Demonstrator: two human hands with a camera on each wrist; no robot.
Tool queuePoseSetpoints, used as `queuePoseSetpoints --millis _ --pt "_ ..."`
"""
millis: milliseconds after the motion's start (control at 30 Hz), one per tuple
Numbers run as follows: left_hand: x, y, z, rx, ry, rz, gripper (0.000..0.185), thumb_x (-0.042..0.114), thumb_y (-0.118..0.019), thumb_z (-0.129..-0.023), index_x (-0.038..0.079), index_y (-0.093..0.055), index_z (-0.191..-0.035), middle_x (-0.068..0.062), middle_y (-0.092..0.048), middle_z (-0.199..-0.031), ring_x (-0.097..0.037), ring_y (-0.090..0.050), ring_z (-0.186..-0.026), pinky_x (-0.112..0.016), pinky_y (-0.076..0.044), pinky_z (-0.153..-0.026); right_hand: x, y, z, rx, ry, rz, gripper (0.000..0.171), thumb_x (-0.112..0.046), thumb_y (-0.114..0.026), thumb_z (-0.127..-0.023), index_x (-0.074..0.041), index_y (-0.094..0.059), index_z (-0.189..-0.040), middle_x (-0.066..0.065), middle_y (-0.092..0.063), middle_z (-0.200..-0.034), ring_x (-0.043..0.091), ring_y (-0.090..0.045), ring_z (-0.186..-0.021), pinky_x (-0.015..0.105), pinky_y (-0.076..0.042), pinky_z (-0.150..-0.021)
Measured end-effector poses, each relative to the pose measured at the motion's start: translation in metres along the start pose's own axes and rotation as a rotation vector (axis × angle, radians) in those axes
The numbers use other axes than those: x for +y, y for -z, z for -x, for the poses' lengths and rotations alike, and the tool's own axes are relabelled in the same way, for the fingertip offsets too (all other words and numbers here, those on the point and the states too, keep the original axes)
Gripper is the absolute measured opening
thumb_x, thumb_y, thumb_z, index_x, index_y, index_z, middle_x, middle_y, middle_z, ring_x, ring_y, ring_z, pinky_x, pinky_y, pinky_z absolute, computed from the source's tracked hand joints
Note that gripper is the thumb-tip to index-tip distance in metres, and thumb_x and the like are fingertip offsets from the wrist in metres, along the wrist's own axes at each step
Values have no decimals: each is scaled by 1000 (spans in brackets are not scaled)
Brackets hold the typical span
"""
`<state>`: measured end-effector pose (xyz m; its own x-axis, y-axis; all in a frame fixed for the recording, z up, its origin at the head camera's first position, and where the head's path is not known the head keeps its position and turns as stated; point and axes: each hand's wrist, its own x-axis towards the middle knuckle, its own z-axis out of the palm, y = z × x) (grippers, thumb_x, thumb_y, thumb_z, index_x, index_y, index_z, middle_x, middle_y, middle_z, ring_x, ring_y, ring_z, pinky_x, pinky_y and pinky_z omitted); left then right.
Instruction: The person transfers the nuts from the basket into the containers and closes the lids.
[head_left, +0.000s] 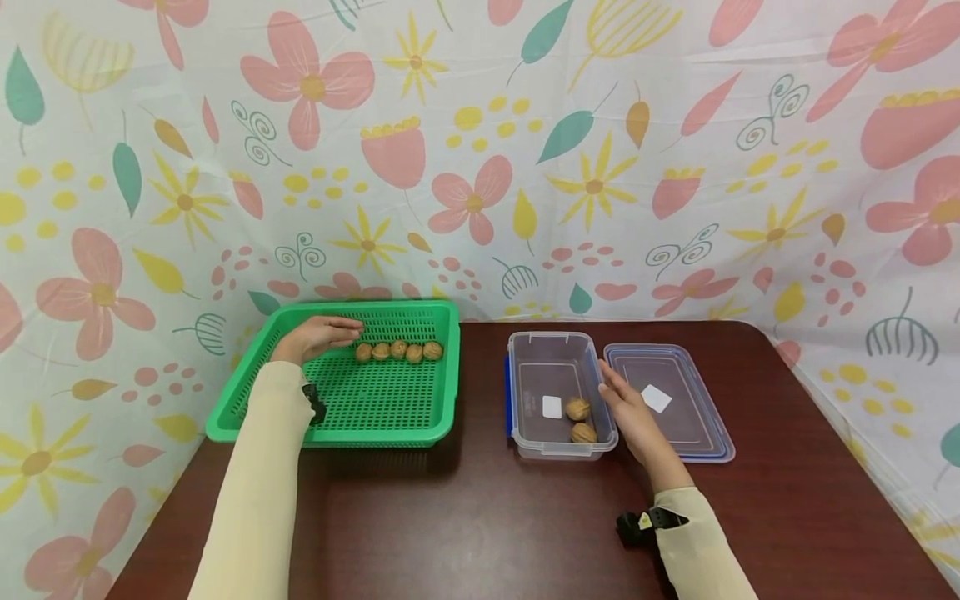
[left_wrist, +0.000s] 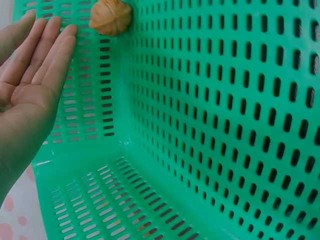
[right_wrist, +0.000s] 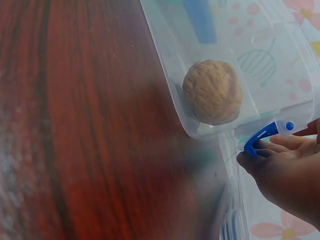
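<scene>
My left hand (head_left: 324, 333) is open inside the green slotted basket (head_left: 420, 425), fingers straight and pointing at a row of several walnuts (head_left: 398, 351) along its far wall. The left wrist view shows the flat palm (left_wrist: 32, 80) just short of the nearest walnut (left_wrist: 110, 16), holding nothing. My right hand (head_left: 626, 410) lies with relaxed fingers against the right wall of a clear plastic box (head_left: 525, 367). Two walnuts (head_left: 581, 420) sit in that box. In the right wrist view one walnut (right_wrist: 212, 92) shows through the box corner, with my fingertips (right_wrist: 272, 162) by a blue clasp (right_wrist: 262, 137).
The box's clear lid (head_left: 678, 421) lies flat just right of the box, behind my right hand. Everything stands on a dark wooden table (head_left: 465, 517). A flowered cloth backdrop (head_left: 480, 167) closes off the far and side edges.
</scene>
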<state>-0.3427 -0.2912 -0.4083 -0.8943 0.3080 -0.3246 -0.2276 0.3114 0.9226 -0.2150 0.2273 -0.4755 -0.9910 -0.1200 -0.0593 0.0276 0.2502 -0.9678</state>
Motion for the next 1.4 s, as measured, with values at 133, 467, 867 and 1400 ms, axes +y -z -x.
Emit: queuePoseSetpoints --millis 133,467,867,1400 --pt "-2 -1 0 -9 17 -72 49 6 -47 -102 -8 -31 -146 -25 -24 -154 -38 -25 -141 -47 -25 -115 0 0 -1 3 -3 -2 54 -17 -34 -107 -11 -13 -156 17 -6 -160 38 -3 -145 57 -8 -115" --pt "-16 -1 -9 -8 76 -140 46 5 -47 -101 -7 -36 -144 -27 -30 -150 -38 -31 -138 -44 -31 -112 1 0 -3 4 -11 -14 53 -16 -33 -107 -10 -13 -155 16 -5 -160 38 -3 -145 56 -8 -116" --pt "-17 -3 -10 20 160 -235 46 7 -52 -99 -1 -43 -143 -23 -32 -151 -37 -31 -138 -47 -33 -111 0 -1 -2 8 -6 4 53 -17 -34 -107 -10 -14 -155 16 -6 -160 39 -5 -145 57 -9 -115" --pt "-18 -7 -8 28 147 -203 45 1 -54 -97 -7 -44 -140 -27 -34 -148 -39 -33 -136 -46 -36 -109 0 -2 -1 20 0 6 53 -18 -35 -107 -10 -15 -155 16 -7 -160 38 -6 -145 57 -9 -115"
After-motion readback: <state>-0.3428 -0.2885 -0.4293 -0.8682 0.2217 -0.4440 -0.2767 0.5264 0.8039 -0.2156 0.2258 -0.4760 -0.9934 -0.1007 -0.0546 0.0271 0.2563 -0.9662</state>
